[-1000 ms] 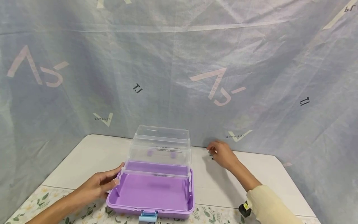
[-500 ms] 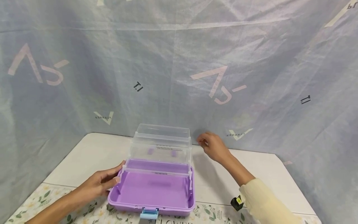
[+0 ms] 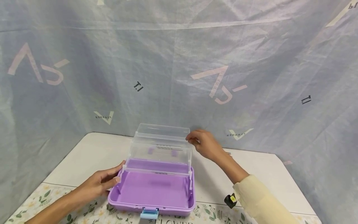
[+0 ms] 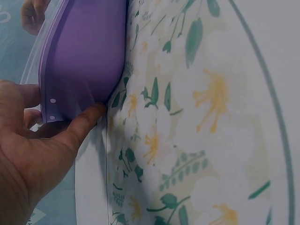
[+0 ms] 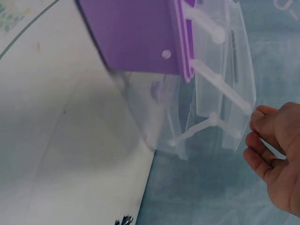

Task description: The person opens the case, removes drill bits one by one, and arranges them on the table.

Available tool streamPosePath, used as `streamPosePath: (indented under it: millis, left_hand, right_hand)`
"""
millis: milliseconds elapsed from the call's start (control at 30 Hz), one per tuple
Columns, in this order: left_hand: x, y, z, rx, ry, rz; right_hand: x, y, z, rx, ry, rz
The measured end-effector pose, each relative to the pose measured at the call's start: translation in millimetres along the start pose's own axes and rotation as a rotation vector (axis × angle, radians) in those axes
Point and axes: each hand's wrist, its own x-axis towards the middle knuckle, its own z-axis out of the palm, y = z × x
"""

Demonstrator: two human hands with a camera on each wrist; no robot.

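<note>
A purple plastic storage box (image 3: pixel 156 191) stands open at the table's front, a blue latch (image 3: pixel 149 213) on its near side. Its clear folding trays (image 3: pixel 160 154) are raised on hinged arms toward the back. My left hand (image 3: pixel 98 183) grips the box's left side. In the left wrist view, the left thumb (image 4: pixel 89 117) lies along the outer wall and the fingers go round the rim. At the top tray's right edge, my right hand (image 3: pixel 204 143) has its thumb and forefinger tips pinching the clear plastic. The right wrist view shows its other fingers (image 5: pixel 260 157) curled beneath, off the tray.
A white board (image 3: pixel 251 174) and a floral cloth (image 3: pixel 56 199) cover the table. Behind hangs a grey-blue printed sheet (image 3: pixel 173 62). Small dark prongs (image 5: pixel 124 220) show at the board's edge. A black device (image 3: pixel 230 200) sits by my right sleeve.
My right hand has moved left from beyond the box to the top tray's right edge. My left hand keeps its hold on the box, which stays in place.
</note>
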Motion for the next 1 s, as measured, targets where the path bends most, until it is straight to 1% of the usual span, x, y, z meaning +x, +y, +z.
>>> streamPosePath:
  millis: [100,267,500,633,833,1000]
  left_hand:
    - [-0.5,0.6,0.7,0.011,0.009,0.002]
    - [-0.7,1.6,1.1,0.013,0.010,0.004]
    - [-0.3,1.9,1.5,-0.003,0.008,-0.004]
    - [-0.6,1.4,2.2,0.004,0.012,0.001]
    - [-1.5,1.6,3.1,0.031,0.024,0.008]
    - [-1.7,1.6,2.4,0.030,0.017,0.012]
  right_hand:
    - [3.0,-3.7,1.0,-0.008,-0.011,-0.046]
    - [8.9,-11.4,2.5,0.011,-0.054,-0.107]
    - [14.5,-15.6,9.2,0.020,-0.118,-0.148]
    - [14.8,-17.0,12.0,0.031,-0.130,-0.162]
    - [12.0,-20.3,13.2,0.042,-0.142,-0.155]
    - [13.6,-21.0,14.4,0.017,-0.143,-0.149]
